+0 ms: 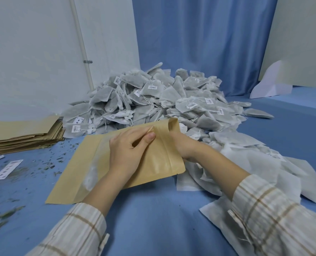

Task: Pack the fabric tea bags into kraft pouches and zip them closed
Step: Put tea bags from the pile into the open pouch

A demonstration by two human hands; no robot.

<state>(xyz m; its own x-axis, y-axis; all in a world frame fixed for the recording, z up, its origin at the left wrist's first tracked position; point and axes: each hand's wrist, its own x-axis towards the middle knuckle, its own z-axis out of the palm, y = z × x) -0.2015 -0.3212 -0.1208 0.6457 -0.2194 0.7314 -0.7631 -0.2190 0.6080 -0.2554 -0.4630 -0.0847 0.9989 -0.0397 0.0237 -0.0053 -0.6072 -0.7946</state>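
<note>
Item: kraft pouch, flat on the blue tabletop before the tea-bag heap, mouth to the right. Left hand pinches the upper lip near the zip; right hand sits at the mouth, its fingers hidden, grasp not discernible. Step judged: opening the pouch; next calls for spreading the mouth and feeding in a tea bag.

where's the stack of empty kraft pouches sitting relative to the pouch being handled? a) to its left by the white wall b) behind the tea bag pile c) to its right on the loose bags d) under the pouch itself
a: the stack of flat kraft pouches lies at the left edge by the white wall, apart from the pouch held in both hands.
</note>
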